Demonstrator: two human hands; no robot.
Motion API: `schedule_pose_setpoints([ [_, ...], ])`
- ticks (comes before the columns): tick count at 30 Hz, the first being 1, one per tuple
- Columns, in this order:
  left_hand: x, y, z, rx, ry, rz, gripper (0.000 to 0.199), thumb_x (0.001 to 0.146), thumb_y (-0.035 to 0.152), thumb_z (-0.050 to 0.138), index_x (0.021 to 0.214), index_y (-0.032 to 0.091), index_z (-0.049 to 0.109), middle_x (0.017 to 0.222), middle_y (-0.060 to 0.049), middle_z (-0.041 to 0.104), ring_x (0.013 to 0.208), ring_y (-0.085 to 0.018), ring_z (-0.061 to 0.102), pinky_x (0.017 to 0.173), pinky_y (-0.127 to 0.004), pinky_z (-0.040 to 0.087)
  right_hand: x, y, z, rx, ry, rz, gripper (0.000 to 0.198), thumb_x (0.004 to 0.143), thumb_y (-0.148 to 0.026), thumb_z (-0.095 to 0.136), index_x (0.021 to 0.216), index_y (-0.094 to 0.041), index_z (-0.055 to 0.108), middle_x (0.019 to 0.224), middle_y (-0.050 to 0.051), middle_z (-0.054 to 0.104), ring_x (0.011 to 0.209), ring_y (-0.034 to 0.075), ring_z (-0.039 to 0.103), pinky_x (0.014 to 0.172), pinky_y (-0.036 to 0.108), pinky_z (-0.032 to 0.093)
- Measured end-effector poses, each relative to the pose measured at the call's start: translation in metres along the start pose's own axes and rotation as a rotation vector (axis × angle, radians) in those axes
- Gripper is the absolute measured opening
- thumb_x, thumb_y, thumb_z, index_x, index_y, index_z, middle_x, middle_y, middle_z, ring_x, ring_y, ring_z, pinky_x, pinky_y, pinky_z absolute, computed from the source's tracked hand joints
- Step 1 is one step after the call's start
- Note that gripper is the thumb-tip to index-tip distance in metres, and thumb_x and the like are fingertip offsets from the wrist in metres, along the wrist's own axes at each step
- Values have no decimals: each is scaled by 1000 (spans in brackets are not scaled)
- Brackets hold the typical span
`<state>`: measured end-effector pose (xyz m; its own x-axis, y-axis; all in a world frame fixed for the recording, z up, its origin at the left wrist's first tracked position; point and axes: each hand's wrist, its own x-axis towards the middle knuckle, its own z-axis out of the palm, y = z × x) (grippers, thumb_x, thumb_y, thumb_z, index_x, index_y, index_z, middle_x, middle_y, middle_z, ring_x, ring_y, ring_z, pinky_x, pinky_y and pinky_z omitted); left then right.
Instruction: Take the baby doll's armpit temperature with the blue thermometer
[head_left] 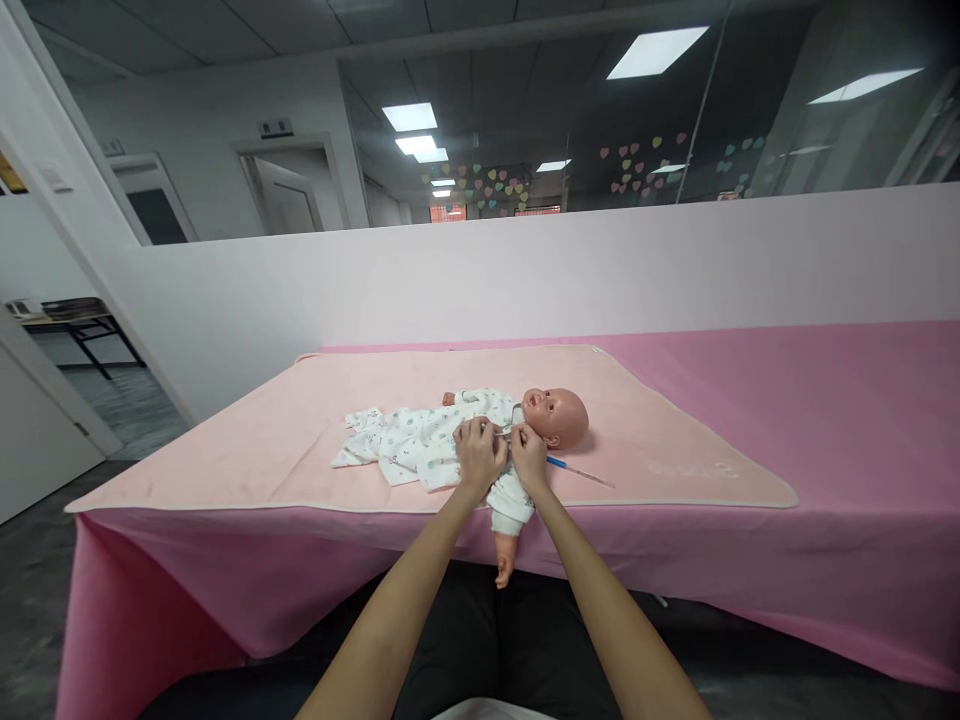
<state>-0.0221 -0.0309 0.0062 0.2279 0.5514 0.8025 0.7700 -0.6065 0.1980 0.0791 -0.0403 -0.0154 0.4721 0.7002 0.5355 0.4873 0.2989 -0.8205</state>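
Note:
A baby doll (pixel 567 416) lies on its back, its head to the right, dressed in a white baby outfit (pixel 412 440) with small prints. My left hand (pixel 480 452) is closed, its fingertips pinching the outfit at the chest near the neckline. Close beside it, my right hand (pixel 528 458) also pinches the cloth, just below the doll's chin. Something thin and white shows between the fingertips, too small to make out. One doll arm hangs over the front table edge between my forearms. Right of my right hand lies a slim stick with a blue end (pixel 556 462).
A peach-coloured mat (pixel 300 440) with a pale border lies under the doll. Beneath it, a pink cloth (pixel 825 430) covers the table and hangs down the front. A white half-wall (pixel 525 275) with glass above stands behind. A dark-topped table (pixel 75 312) is far left.

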Motion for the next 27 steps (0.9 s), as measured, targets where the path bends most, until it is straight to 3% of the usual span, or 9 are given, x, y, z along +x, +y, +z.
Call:
schedule_pose_setpoints([
  [5, -2, -2, -1, -49, 21, -51, 15, 71, 14, 53, 82, 22, 59, 96, -6, 56, 94, -24, 48, 86, -40, 31, 1, 1, 1, 14, 14, 21, 35, 82, -37, 32, 70, -16, 58, 65, 4, 60, 62, 14, 49, 60, 22, 37],
  [11, -6, -20, -8, -55, 187, -383, 26, 75, 14, 45, 93, 24, 62, 101, -7, 57, 99, -27, 45, 84, -44, 30, -2, -3, -1, 6, 76, 66, 32, 81, -37, 34, 71, -17, 56, 64, 5, 59, 62, 16, 50, 62, 24, 37],
  [13, -7, -25, -11, -49, 198, -431, 26, 77, 16, 45, 94, 25, 63, 102, -8, 58, 100, -28, 45, 84, -45, 30, -2, -10, 1, -12, 140, 77, 30, 81, -36, 34, 74, -16, 56, 67, 6, 61, 63, 17, 52, 63, 25, 37],
  [17, -8, -24, -14, -44, 141, -333, 23, 81, 20, 47, 95, 28, 63, 105, -5, 57, 102, -26, 45, 86, -45, 29, 0, -34, 14, 49, 279, 125, 33, 80, -31, 33, 97, -13, 55, 80, 10, 64, 68, 18, 55, 63, 25, 38],
  [19, -8, -22, -14, -44, 103, -256, 21, 81, 23, 49, 95, 29, 63, 107, -5, 57, 103, -26, 44, 88, -45, 29, -2, -45, 26, 94, 250, 142, 35, 80, -29, 33, 103, -12, 54, 78, 9, 63, 64, 17, 54, 61, 25, 37],
  [22, -9, -21, -13, -42, 52, -196, 15, 81, 25, 54, 92, 28, 63, 107, -5, 57, 102, -26, 44, 88, -44, 29, -11, -50, 43, 85, 142, 150, 33, 78, -27, 35, 99, -14, 57, 78, 9, 64, 65, 18, 54, 60, 26, 37],
  [27, -10, -22, -11, -52, 40, -198, 12, 80, 25, 57, 91, 27, 62, 102, -6, 57, 98, -24, 45, 87, -42, 30, -24, -41, 52, 43, 110, 130, 30, 76, -24, 34, 91, -17, 60, 85, 9, 64, 74, 20, 54, 65, 27, 38],
])
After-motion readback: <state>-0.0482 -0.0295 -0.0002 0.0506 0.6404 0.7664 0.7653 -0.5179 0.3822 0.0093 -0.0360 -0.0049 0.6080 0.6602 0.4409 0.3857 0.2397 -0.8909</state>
